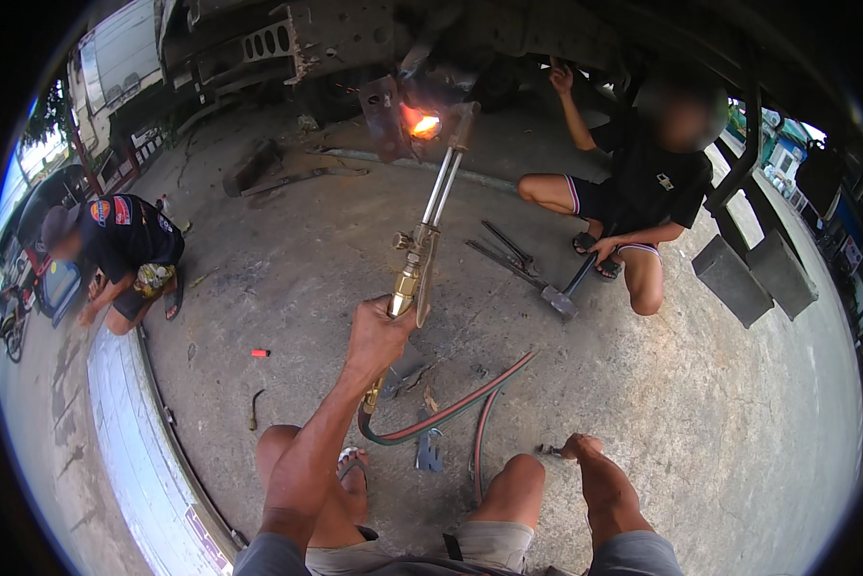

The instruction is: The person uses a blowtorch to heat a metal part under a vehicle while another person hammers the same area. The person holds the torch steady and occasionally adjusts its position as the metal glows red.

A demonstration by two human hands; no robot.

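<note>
My left hand is closed around the brass handle of a cutting torch, which points away from me. Beyond its tip, metal glows orange beside a rusty plate under a vehicle; smoke or glare blurs the exact contact. Red and green hoses run from the torch's lower end between my knees. Low at the right, my right hand is closed, with the end of a small dark metal piece showing at its left side. Most of that piece is hidden.
At the right a crouching co-worker grips a hammer beside long tongs. Another person crouches at the left, near a long pale panel. A red lighter-like object and a bent nozzle lie on the concrete.
</note>
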